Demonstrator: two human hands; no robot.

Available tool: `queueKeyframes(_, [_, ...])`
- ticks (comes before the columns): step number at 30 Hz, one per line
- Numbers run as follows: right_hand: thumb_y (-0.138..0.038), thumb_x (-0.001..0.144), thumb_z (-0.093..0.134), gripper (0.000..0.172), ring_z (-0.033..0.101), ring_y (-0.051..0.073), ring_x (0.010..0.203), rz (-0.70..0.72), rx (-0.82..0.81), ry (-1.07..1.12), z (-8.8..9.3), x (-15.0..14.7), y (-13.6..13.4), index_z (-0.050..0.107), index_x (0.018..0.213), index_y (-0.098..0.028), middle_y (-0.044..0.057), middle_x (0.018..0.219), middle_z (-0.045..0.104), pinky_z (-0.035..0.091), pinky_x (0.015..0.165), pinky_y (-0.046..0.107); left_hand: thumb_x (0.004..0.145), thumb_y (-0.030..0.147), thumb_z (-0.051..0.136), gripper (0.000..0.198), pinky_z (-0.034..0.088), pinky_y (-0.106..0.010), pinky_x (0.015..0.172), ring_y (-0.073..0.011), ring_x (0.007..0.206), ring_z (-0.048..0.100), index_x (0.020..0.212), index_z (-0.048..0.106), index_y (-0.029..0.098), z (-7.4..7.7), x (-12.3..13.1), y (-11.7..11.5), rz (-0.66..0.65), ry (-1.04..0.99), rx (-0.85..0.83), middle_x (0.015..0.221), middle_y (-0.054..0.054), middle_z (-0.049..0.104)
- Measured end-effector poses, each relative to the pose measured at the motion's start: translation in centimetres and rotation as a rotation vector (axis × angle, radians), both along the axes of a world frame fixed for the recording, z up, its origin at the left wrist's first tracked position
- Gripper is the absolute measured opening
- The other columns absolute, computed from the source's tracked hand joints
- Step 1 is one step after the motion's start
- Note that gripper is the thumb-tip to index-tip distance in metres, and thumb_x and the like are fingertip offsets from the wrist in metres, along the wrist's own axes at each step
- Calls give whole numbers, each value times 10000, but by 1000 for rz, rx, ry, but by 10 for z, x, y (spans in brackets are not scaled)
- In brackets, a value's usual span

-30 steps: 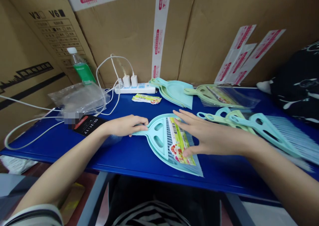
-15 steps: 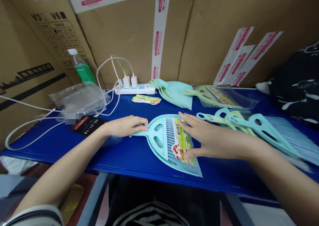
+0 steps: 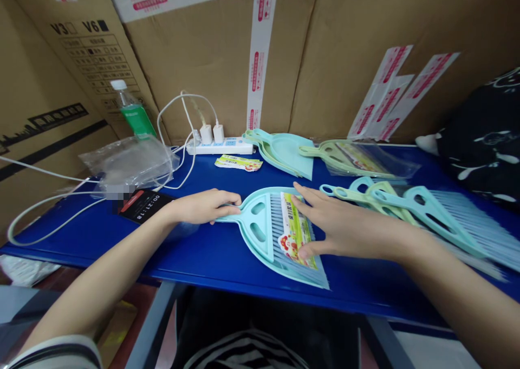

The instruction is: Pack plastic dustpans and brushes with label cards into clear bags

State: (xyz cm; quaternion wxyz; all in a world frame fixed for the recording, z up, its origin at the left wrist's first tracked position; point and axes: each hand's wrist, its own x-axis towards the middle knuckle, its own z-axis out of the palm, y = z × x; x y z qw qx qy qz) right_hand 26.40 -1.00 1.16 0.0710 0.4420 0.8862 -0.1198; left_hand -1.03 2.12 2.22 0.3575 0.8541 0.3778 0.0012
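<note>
On the blue table lies a light-blue dustpan with a matching hand brush set inside it. My left hand is closed around their handles, which point left. A yellow-green printed label card lies over the bristles. My right hand, fingers spread, rests over the card's right side and the dustpan's wide edge; its palm covers part of both. Close to my right forearm are several loose hand brushes in blue and green, partly hidden by the arm.
Stacked dustpans and a bagged green set lie at the back. More label cards sit before a power strip. Left are plastic bags, a phone, white cables and a bottle. Cardboard walls the back.
Almost nothing differs. The label card has shifted very slightly to the left under my right hand, while my left hand keeps its place on the handles.
</note>
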Motion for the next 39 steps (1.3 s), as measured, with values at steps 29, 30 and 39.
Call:
queueKeyframes(29, [-678, 772, 488, 707, 606, 345, 1040, -13, 58, 58, 12, 8, 8, 583, 1247, -164, 167, 1112, 660, 503, 818, 442, 914, 436, 411, 290, 365, -207, 516, -92, 509, 468, 760, 459, 195, -1, 0, 1, -2, -11, 3, 629, 59, 418])
queueKeyframes(30, [-647, 803, 462, 652, 612, 338, 1017, -32, 75, 61, 12, 7, 9, 598, 1209, -154, 170, 1088, 661, 500, 809, 441, 915, 436, 409, 291, 366, -207, 516, -91, 510, 468, 760, 458, 195, -1, 0, 1, -2, -8, 5, 631, 58, 417])
queueKeyframes(39, [-430, 783, 557, 367, 625, 245, 820, -186, 47, 114, 8, 0, 21, 550, 1039, -168, 86, 870, 652, 467, 657, 330, 918, 434, 402, 294, 371, -214, 526, -92, 510, 466, 758, 452, 193, 1, 0, 0, -8, -2, 15, 636, 57, 416])
